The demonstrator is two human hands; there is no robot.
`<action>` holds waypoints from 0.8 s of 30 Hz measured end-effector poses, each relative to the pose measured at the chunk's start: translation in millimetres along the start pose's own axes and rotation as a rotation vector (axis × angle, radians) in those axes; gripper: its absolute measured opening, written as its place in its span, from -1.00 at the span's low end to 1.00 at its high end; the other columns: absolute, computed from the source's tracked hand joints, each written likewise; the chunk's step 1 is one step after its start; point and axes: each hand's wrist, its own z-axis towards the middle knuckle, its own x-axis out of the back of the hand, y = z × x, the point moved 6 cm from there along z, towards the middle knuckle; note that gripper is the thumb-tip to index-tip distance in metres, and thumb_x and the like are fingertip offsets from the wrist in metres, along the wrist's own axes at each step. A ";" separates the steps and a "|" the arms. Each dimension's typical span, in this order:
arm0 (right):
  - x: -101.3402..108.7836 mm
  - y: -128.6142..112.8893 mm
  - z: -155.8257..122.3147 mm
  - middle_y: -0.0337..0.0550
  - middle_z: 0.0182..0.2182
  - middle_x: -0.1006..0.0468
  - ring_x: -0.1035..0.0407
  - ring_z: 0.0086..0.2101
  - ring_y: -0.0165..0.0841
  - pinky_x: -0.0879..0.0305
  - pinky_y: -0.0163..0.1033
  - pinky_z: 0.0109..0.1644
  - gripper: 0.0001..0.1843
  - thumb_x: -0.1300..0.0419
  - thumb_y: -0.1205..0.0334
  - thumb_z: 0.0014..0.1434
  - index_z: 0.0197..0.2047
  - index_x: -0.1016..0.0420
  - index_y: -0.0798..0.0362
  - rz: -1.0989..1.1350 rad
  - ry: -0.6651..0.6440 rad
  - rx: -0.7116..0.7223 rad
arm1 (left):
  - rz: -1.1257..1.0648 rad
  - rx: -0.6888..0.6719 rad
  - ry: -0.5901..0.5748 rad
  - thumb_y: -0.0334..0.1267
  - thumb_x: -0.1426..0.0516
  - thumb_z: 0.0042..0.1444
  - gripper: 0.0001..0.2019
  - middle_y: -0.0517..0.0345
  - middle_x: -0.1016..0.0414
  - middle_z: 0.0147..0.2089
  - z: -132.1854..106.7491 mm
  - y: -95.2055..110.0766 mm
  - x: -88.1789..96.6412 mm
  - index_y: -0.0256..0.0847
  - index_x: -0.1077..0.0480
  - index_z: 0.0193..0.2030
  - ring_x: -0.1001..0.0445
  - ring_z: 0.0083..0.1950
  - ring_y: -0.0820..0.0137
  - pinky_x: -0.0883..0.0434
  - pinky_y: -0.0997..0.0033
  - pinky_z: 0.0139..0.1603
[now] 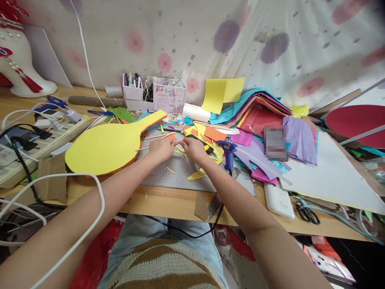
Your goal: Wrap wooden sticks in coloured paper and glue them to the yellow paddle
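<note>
Over the grey cutting mat (pixel 162 174), my left hand (pixel 162 148) is closed in a pinch. A thin wooden stick (pixel 142 149) pokes out from its left side. My right hand (pixel 193 147) is pinched as well, its fingertips almost meeting the left ones; whatever lies between them is too small to make out. Left of my hands rests a large yellow paddle-shaped paper piece (pixel 104 146) with a narrow neck and an orange edge underneath. Yellow paper scraps (pixel 172 171) are scattered around my hands. To the right stands a blue hot glue gun (pixel 228 152), near a tape roll (pixel 200 168).
A power strip (pixel 69 130) with cables fills the left side. White pen boxes (pixel 170 96) stand at the back. Coloured paper sheets (pixel 258 112) pile up on the right, beside a white board (pixel 333 172), a white power bank (pixel 279 200) and black-handled scissors (pixel 308 212).
</note>
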 end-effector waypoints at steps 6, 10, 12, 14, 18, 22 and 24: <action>-2.1 -15.1 2.4 0.06 -0.29 -0.50 -0.36 -0.29 -0.21 -0.07 -0.25 -0.29 -0.60 0.16 0.09 0.26 -0.23 -0.43 0.11 -0.025 0.040 -0.055 | 0.005 0.118 -0.055 -0.06 0.15 0.15 -0.56 -0.19 -0.49 -0.12 12.4 -8.5 -0.9 -0.26 -0.45 -0.15 -0.45 -0.11 0.07 -0.32 0.22 -0.24; 12.9 4.1 -0.3 0.02 -0.29 -0.49 -0.36 -0.28 -0.25 -0.10 -0.26 -0.28 -0.58 0.25 0.10 0.29 -0.23 -0.37 0.10 0.020 0.126 -0.183 | 0.021 0.078 0.013 0.01 0.20 0.16 -0.52 -0.12 -0.50 -0.16 8.8 -15.9 6.5 -0.21 -0.44 -0.16 -0.45 -0.14 0.11 -0.31 0.26 -0.26; 18.3 13.0 -4.3 -0.02 -0.29 -0.49 -0.35 -0.27 -0.27 -0.11 -0.27 -0.28 -0.60 0.26 0.11 0.29 -0.20 -0.34 0.08 0.044 0.163 -0.196 | 0.010 0.045 0.049 0.01 0.20 0.17 -0.53 -0.06 -0.51 -0.20 1.9 -16.7 9.5 -0.18 -0.42 -0.16 -0.46 -0.17 0.16 -0.29 0.32 -0.29; 20.3 17.6 -6.8 -0.04 -0.23 -0.47 -0.34 -0.21 -0.28 -0.13 -0.28 -0.25 -0.63 0.25 0.16 0.29 -0.13 -0.32 0.07 0.051 0.203 -0.152 | -0.018 -0.032 0.110 0.01 0.21 0.18 -0.55 0.01 -0.51 -0.22 -6.3 -12.5 12.3 -0.16 -0.41 -0.19 -0.46 -0.19 0.22 -0.26 0.38 -0.34; 17.5 26.5 -0.1 0.03 -0.05 -0.40 -0.25 -0.05 -0.24 -0.13 -0.22 -0.08 -0.61 0.17 0.22 0.25 0.09 -0.23 0.11 -0.052 0.253 -0.034 | -0.072 -0.160 0.204 -0.03 0.23 0.21 -0.58 0.09 -0.50 -0.22 -18.9 -3.4 12.1 -0.15 -0.38 -0.19 -0.45 -0.24 0.29 -0.19 0.42 -0.40; 12.4 38.8 8.8 0.06 0.00 -0.36 -0.17 0.00 -0.16 -0.08 -0.16 0.03 -0.59 -0.01 0.22 0.16 0.07 -0.32 0.14 -0.181 0.196 0.046 | -0.041 -0.164 0.253 -0.05 0.22 0.21 -0.59 0.07 -0.51 -0.23 -17.7 -4.7 8.3 -0.15 -0.39 -0.21 -0.45 -0.25 0.29 -0.17 0.40 -0.39; 14.1 44.0 4.4 0.03 -0.10 -0.43 -0.23 -0.06 -0.20 -0.11 -0.17 -0.01 -0.67 0.02 0.20 0.17 -0.06 -0.43 0.09 -0.174 0.197 0.007 | -0.029 -0.142 0.276 -0.03 0.19 0.20 -0.60 0.05 -0.50 -0.24 -13.9 -8.3 7.2 -0.17 -0.39 -0.21 -0.45 -0.25 0.27 -0.18 0.39 -0.38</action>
